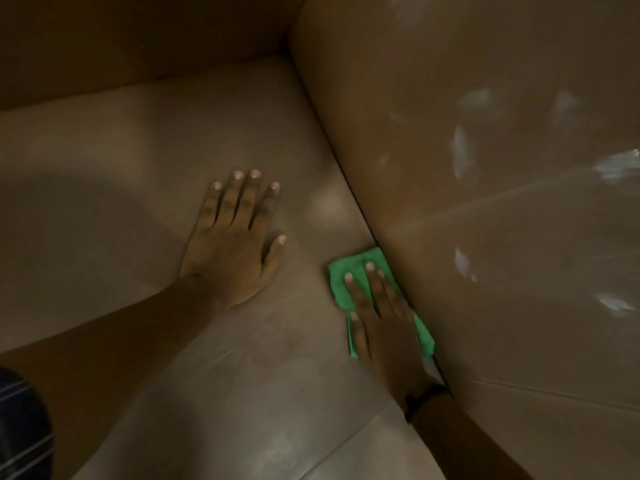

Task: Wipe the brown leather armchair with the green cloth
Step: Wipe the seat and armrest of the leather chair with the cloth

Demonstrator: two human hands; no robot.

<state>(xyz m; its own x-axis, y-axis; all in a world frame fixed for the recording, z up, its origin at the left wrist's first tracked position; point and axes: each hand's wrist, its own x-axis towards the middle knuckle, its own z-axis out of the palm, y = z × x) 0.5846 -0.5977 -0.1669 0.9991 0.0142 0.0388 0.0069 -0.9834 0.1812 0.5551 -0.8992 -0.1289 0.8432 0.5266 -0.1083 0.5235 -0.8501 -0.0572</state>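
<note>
Leather seat (145,161), right hand (381,317) flat on cloth (341,275)

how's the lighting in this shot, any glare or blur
Head view: dim and warm overall; white glare streaks on the brown leather armchair's shiny right panel, smeared by blur; a dark shadow lies on the seat left of the left hand; the green cloth stays vivid.

armchair (207,126): brown | cloth (341,275): green | sleeve (20,427): dark, pale stripes | wristband (424,398): black
</note>
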